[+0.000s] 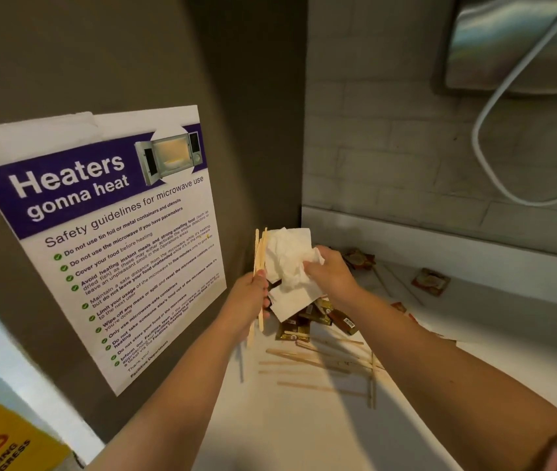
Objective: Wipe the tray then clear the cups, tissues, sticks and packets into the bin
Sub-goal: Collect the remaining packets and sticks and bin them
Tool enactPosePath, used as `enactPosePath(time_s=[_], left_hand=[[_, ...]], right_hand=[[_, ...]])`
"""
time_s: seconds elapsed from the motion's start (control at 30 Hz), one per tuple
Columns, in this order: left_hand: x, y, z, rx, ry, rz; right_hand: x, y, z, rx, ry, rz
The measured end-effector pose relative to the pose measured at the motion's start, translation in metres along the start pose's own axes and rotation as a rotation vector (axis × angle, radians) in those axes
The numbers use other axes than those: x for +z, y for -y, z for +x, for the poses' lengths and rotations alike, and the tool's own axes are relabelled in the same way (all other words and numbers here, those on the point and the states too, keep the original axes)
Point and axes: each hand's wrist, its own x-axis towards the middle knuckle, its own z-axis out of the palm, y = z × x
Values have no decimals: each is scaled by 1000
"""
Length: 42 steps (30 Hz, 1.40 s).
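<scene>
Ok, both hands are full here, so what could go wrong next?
1. The left hand grips the stick bundle slightly fanned; some may slip onto the counter.
2. The right hand clutches the tissue, so gathering the loose sticks and packets could drop it.
3. The far packets by the wall might be missed.

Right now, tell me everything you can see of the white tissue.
The tissue is white paper, crumpled at the top with a flatter folded sheet hanging below. The right hand grips its crumpled right side, in the air above the brown packets. Its left edge lies beside the upright sticks in the left hand; whether they touch is unclear.
</scene>
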Motion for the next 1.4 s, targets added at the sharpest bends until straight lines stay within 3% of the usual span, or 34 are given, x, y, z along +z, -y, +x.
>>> enactPosePath(time_s=[0.17,0.37,0.9,1.23,1.4], left_hand=[[15,-6,-12,6,30,48],[33,-1,-27,1,157,76],[140,21,-137,66,670,173],[219,38,-248,183,868,366],[263,59,-323,137,982,382]], right_hand=[[4,1,-30,-115,-78,-155],[-4,-3,-67,-109,-40,-125],[-102,-50,-206,107,-382,115],[-181,-93,-314,241,-596,51],[-225,-122,-389,321,-661,71]])
